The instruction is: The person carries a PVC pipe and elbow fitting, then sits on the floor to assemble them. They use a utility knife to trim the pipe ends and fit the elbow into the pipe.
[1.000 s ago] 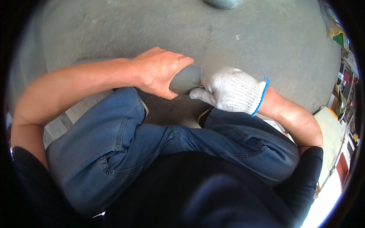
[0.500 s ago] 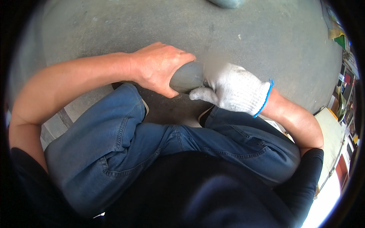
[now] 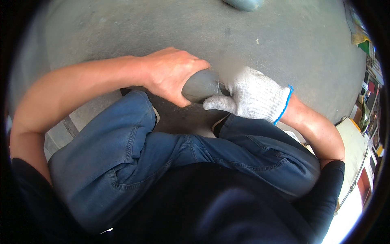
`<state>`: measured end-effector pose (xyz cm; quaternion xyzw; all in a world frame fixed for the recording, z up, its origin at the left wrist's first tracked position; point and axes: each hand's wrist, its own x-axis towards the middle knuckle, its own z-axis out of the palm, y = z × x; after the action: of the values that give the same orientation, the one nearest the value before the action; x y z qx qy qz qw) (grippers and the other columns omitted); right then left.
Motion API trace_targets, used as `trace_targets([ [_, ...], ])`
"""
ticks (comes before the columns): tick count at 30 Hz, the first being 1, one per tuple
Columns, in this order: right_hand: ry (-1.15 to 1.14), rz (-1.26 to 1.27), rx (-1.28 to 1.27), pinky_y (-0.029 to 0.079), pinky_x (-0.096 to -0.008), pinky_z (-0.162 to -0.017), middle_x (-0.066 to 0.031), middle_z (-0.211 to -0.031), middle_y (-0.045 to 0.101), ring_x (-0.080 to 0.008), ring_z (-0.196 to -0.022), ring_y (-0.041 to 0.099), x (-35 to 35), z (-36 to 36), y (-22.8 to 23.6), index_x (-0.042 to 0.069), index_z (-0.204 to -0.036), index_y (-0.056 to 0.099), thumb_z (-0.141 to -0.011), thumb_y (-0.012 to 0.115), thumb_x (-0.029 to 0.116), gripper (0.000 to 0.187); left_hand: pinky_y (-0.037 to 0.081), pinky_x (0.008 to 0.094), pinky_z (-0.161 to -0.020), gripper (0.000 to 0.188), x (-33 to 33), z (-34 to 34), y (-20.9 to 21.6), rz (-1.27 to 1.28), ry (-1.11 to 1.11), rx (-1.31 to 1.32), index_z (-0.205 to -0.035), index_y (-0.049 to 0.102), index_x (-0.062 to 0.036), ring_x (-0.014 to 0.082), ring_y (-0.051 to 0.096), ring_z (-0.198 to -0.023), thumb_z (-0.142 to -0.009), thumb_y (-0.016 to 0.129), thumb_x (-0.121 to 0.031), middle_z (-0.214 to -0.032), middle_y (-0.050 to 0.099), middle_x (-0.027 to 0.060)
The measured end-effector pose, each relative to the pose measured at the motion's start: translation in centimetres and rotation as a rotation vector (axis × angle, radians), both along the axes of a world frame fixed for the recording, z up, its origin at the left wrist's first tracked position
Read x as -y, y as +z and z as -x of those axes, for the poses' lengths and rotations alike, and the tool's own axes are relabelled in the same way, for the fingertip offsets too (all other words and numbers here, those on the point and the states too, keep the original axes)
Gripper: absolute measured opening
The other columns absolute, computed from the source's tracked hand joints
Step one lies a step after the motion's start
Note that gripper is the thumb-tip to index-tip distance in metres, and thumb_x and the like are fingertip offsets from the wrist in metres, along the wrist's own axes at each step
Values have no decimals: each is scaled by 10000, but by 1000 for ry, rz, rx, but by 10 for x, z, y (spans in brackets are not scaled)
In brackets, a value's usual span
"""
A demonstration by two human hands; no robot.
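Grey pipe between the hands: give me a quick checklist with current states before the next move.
1. Left hand wrapped around the grey pipe: ok.
2. Right hand, in a white knit glove, against the pipe's end: ok.
3. What the right hand holds or works with: cannot tell, blurred.
4. Left hand gloved: not ok, bare.
5. Pipe resting on the concrete floor: cannot tell, hidden by hands and knees.

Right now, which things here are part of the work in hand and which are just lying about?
In hand:
grey pipe
bare left hand gripping it
gloved right hand at its end

Lying about:
another grey pipe end at the top edge
clutter along the right
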<state>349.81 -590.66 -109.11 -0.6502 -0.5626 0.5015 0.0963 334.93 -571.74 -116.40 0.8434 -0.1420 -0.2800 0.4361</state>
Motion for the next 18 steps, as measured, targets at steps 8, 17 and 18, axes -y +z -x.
trace_targets([
  [8,46,-79,154,592,-472,-669,-253,-686,682,-413,-692,733,5,9,7,-30,-878,761,-955,751,465,501,603,487,-919,811,-9,-9,-4,38,54,-15,-1345,582,12,398,725,-1060,-664,902,-290,-1164,725,222],
  [17,-19,-30,56,601,-458,-700,-255,-735,710,-416,-749,749,-7,-6,-4,-34,-914,774,-889,804,538,574,601,489,-933,874,-4,-5,-2,48,14,-5,-1378,568,54,417,728,-1061,-658,913,-302,-1164,728,260],
  [18,-26,-63,46,600,-461,-691,-253,-727,707,-413,-739,748,-3,-4,-5,-33,-899,773,-909,787,528,561,602,489,-931,883,-5,-4,-1,48,16,15,-1383,565,63,419,729,-1055,-660,913,-304,-1164,727,264],
])
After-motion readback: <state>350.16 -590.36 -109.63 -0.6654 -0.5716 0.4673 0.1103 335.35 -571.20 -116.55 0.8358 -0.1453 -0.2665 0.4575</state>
